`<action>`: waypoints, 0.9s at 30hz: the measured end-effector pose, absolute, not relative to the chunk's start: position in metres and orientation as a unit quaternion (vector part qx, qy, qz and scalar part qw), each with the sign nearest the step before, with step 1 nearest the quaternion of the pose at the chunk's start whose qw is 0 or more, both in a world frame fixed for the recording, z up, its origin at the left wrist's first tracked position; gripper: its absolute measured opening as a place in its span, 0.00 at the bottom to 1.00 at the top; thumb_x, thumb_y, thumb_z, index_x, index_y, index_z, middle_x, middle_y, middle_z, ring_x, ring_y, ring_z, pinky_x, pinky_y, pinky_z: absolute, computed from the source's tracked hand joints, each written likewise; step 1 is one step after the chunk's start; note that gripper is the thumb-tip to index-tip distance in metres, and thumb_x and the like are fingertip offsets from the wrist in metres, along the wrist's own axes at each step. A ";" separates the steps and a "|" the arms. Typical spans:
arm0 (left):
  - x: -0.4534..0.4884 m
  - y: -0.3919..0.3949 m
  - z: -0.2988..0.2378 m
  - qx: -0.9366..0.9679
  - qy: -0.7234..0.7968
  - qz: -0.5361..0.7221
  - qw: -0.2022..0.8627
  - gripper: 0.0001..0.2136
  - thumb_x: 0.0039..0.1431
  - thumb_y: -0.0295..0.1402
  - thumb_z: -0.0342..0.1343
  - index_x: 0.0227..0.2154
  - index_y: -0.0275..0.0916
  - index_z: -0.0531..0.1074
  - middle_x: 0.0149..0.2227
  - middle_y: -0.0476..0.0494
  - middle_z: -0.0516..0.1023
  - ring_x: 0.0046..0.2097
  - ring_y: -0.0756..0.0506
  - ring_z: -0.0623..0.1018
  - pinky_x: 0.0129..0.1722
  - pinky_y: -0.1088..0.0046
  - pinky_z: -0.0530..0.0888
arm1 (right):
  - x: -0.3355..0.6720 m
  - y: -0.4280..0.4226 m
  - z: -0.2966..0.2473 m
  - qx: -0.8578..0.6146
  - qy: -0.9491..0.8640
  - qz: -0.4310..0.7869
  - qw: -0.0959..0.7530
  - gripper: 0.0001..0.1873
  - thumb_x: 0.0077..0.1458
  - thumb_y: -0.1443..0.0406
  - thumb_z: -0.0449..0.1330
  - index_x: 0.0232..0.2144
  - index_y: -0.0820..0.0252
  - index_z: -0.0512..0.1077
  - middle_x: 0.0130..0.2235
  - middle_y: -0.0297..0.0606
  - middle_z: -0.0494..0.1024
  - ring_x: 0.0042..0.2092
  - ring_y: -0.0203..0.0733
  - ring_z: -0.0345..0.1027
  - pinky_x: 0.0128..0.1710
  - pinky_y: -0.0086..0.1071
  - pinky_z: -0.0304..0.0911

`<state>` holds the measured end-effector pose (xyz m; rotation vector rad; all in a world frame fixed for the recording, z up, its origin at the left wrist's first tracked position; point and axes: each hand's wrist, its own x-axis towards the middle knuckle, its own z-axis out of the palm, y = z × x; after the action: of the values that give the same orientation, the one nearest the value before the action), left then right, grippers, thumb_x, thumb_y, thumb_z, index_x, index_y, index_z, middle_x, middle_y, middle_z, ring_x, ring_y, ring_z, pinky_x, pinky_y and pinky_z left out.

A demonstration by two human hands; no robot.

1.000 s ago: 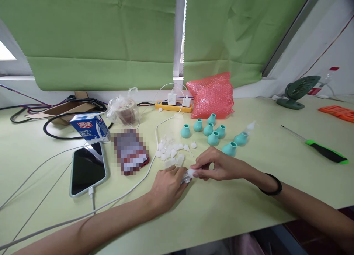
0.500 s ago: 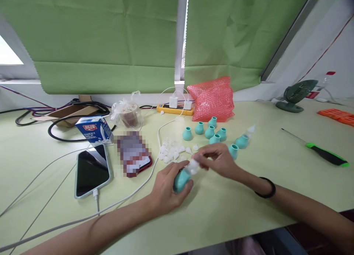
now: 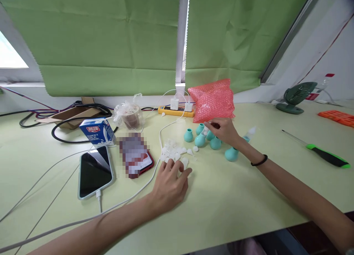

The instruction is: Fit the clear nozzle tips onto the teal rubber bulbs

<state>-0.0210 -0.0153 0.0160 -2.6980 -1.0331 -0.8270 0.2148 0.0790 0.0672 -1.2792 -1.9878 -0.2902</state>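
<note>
Head view: pinching, with right hand [image 3: 224, 130], the white tip [image 3: 205, 131] of a teal bulb [image 3: 199, 140] leaning far-right, lying just near-left of the fingertips, while resting left hand [image 3: 170, 181], fingers apart, at the near edge of white pieces [image 3: 172, 150].

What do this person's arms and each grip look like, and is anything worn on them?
The left grip and right grip are human hands without gloves. The left arm shows nothing worn. The right arm has a slim black band around the wrist. No sleeve clearly shows.
</note>
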 end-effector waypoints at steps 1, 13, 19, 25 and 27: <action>-0.021 -0.013 0.017 -0.894 -0.352 -0.259 0.096 0.13 0.51 0.26 0.45 0.39 0.39 0.67 0.34 0.41 0.67 0.34 0.44 0.64 0.31 0.66 0.62 | 0.216 0.079 0.067 -0.498 -0.776 -0.120 0.368 0.19 0.51 0.58 0.49 0.14 0.62 0.63 0.17 0.33 0.64 0.20 0.32 0.54 0.22 0.28 0.50; -0.029 0.002 0.032 -0.889 -0.406 -0.162 0.135 0.09 0.46 0.31 0.46 0.30 0.36 0.68 0.28 0.41 0.67 0.33 0.42 0.64 0.30 0.65 0.59 | 0.221 0.081 0.068 -0.552 -0.755 -0.137 0.328 0.17 0.51 0.58 0.49 0.16 0.61 0.64 0.18 0.34 0.66 0.21 0.34 0.56 0.22 0.28 0.48; -0.028 0.003 0.027 -0.898 -0.402 -0.139 0.115 0.08 0.47 0.32 0.46 0.28 0.36 0.68 0.29 0.40 0.67 0.34 0.42 0.65 0.30 0.65 0.61 | 0.216 0.059 0.063 -0.548 -0.730 -0.162 0.375 0.12 0.52 0.57 0.49 0.36 0.55 0.66 0.29 0.40 0.69 0.30 0.42 0.61 0.27 0.33 0.51; -0.031 0.005 0.026 -0.926 -0.329 -0.182 0.045 0.13 0.55 0.31 0.40 0.39 0.36 0.66 0.33 0.41 0.68 0.35 0.44 0.65 0.34 0.66 0.62 | 0.183 0.015 0.030 -0.423 -0.877 -0.006 0.230 0.17 0.49 0.57 0.53 0.40 0.59 0.67 0.26 0.36 0.70 0.26 0.37 0.62 0.25 0.29 0.54; -0.034 0.009 0.026 -0.917 -0.335 -0.209 0.053 0.13 0.56 0.28 0.39 0.40 0.36 0.66 0.35 0.40 0.68 0.36 0.45 0.65 0.34 0.67 0.63 | 0.177 0.010 0.023 -0.418 -0.890 0.026 0.179 0.20 0.50 0.56 0.52 0.43 0.60 0.66 0.29 0.37 0.71 0.28 0.37 0.63 0.26 0.29 0.54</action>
<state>-0.0343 0.0089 0.0264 -2.7891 -1.0176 -0.6342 0.1771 0.0098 0.0227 -1.1817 -2.5172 0.0727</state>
